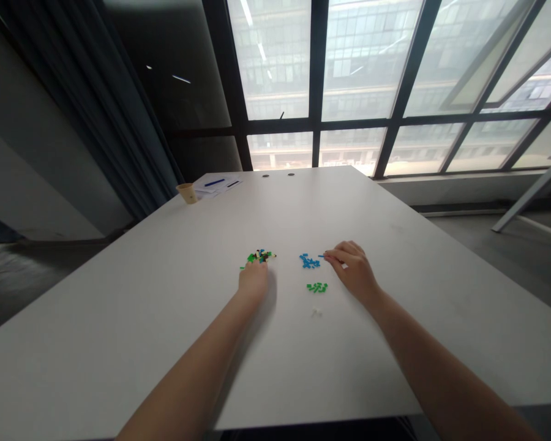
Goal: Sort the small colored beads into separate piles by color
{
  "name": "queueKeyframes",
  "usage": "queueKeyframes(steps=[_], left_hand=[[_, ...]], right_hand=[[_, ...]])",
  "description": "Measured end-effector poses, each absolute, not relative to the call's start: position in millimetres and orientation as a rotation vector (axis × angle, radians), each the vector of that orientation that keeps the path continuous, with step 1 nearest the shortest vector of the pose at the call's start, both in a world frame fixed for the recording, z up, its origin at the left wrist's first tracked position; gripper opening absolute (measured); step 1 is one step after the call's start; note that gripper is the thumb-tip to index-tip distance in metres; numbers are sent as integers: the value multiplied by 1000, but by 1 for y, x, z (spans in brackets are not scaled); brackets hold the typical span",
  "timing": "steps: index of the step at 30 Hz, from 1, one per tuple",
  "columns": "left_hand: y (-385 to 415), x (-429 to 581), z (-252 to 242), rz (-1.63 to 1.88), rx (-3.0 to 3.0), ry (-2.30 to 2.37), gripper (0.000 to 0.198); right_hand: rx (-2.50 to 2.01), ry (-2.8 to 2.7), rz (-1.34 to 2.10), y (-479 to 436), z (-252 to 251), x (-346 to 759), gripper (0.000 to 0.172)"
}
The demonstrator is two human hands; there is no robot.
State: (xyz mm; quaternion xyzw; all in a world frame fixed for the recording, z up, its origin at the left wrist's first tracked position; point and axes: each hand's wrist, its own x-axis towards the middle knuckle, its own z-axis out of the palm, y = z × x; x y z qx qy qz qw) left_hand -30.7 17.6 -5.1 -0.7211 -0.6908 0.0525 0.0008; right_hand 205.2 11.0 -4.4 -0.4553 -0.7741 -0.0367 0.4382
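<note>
My left hand (253,278) rests on the white table (165,318) with its fingers curled into a mixed pile of small green, yellow and black pieces (259,256); what it holds, if anything, is hidden. My right hand (352,267) lies to the right, fingers pinched on a small blue piece at the edge of a pile of blue pieces (309,261). A small group of green pieces (317,286) lies just below the blue pile, between my two hands. A tiny white piece (316,313) sits nearer to me.
At the table's far left corner stand a paper cup (187,193) and papers with a blue pen (217,182). Large windows with dark frames rise behind the table. A dark curtain hangs at the left. A white table leg shows at far right.
</note>
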Motion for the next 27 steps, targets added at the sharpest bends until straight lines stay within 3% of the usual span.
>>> queueKeyframes(steps=[12, 20, 27], left_hand=[[20, -28, -12, -96, -2332, -2190, 33], [23, -26, -18, -126, -2384, -2108, 29], [27, -25, -17, -452, -2557, -1891, 21]], right_hand=[[-1811, -2050, -157, 27, -36, 191, 14], [-1883, -2085, -148, 33, -39, 185, 16], [-1762, -2120, -94, 33, -40, 186, 19]])
